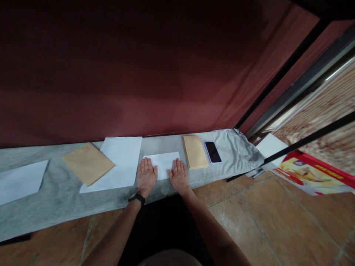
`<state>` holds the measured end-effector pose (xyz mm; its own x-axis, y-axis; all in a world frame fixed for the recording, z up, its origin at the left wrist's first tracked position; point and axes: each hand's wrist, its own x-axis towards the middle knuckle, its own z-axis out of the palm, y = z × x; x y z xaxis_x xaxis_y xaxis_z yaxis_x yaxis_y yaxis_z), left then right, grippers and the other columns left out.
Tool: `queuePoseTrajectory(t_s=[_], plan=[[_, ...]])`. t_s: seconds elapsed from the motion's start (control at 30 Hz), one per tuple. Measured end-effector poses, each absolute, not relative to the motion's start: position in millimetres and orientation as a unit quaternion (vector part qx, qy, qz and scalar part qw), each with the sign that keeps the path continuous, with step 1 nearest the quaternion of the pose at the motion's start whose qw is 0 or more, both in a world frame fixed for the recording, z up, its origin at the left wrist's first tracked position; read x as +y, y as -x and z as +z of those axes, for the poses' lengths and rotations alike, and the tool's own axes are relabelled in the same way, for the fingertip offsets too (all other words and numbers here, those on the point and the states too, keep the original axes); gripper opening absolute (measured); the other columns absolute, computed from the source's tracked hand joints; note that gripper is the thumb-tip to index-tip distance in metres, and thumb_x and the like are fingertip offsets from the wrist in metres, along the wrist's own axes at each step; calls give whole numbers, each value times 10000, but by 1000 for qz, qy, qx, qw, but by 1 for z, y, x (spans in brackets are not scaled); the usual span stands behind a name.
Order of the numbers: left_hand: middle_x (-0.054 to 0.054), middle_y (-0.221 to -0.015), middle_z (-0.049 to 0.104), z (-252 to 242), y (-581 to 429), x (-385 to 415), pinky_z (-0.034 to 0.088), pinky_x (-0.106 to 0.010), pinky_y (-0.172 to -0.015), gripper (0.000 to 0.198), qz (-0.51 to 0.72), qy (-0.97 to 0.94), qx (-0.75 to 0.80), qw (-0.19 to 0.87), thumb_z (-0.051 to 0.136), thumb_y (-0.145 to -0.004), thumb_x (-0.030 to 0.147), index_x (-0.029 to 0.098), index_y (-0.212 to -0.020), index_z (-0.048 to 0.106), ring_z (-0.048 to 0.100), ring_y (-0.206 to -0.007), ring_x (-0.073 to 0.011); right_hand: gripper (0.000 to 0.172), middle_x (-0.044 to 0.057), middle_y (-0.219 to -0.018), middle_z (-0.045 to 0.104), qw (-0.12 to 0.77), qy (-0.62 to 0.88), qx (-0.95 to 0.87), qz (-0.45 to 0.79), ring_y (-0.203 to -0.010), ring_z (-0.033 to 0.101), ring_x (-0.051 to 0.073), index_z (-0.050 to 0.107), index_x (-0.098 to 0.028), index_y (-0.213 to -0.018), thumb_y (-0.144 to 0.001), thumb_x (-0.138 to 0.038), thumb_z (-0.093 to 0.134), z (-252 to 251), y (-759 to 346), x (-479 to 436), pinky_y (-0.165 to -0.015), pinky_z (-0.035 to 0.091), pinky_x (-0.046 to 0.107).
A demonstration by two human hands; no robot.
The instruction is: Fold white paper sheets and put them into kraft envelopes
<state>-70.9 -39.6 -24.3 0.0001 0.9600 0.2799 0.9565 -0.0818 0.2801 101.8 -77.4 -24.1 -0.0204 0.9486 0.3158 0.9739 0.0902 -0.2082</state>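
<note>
A small white sheet of paper (163,166) lies flat on the grey cloth in front of me. My left hand (146,175) rests palm down on its left edge, fingers stretched out, a dark band around the wrist. On the right edge of the same sheet my right hand (179,176) lies flat, with its fingers pointing away from me. Just right of it is a stack of brown envelopes (195,152), and beyond that a dark-screened phone (213,152). Left of my hands, a brown envelope (88,163) overlaps larger white paper (124,162).
The grey cloth (63,203) covers a long narrow surface against a dark red wall (124,92). More white paper (22,181) lies at the far left. At the right are black metal bars (310,135) and a red and yellow box (313,173) near the tiled floor (249,218).
</note>
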Motion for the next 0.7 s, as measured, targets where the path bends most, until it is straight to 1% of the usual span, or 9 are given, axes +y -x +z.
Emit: queuePoseTrajectory(t_s=[0.1,0.17,0.23,0.33,0.43,0.53,0.7], plan=[[-279,-1582,344,-19,61,-43,218,-542,-1234,681,201,-715,670,2,255,-1003,385,-67,-1503,355,252,-1524,-335,655,242,-1582,370,192,674,-713,-26,-1476,369,312,339,-22,-1545,-1044,-435,419,-24,-102,-79,-1207,300,499],[-238,-1595,348,-15,47,-49,211,-528,-1242,667,200,-741,640,15,259,-1010,391,-24,-1527,337,236,-1533,-306,648,248,-1589,348,190,675,-713,-17,-1487,348,314,328,-15,-1548,-1040,-406,425,-23,-101,-79,-1211,285,506],[-185,-1605,362,-14,31,-55,232,-480,-1246,643,186,-783,591,45,273,-1014,390,32,-1544,336,247,-1533,-264,604,242,-1602,323,185,672,-717,-8,-1500,324,305,330,-15,-1548,-1034,-323,415,-23,-101,-80,-1217,266,503],[-166,-1600,380,-15,19,-60,238,-469,-1246,643,164,-800,574,60,292,-1014,422,65,-1547,346,272,-1525,-254,576,227,-1612,312,183,669,-720,2,-1508,309,291,328,-28,-1553,-1018,-232,392,-23,-102,-80,-1215,263,498],[-175,-1608,359,-19,27,-58,235,-467,-1247,664,158,-786,595,50,305,-1010,452,64,-1547,348,273,-1525,-259,597,228,-1607,329,200,668,-716,-5,-1499,322,305,323,-33,-1555,-1030,-308,401,-25,-102,-80,-1197,290,510],[-201,-1613,335,-21,47,-53,236,-474,-1243,688,160,-762,626,35,278,-1014,466,25,-1537,350,259,-1528,-282,620,232,-1599,346,212,669,-712,-18,-1487,341,313,345,-27,-1543,-1046,-394,398,-25,-101,-80,-1191,307,497],[-238,-1600,338,-22,70,-51,241,-491,-1238,704,168,-735,656,24,253,-1018,459,-22,-1522,356,248,-1529,-309,628,235,-1592,353,210,673,-708,-28,-1480,359,311,356,-27,-1539,-1048,-415,408,-24,-100,-81,-1193,313,489]])
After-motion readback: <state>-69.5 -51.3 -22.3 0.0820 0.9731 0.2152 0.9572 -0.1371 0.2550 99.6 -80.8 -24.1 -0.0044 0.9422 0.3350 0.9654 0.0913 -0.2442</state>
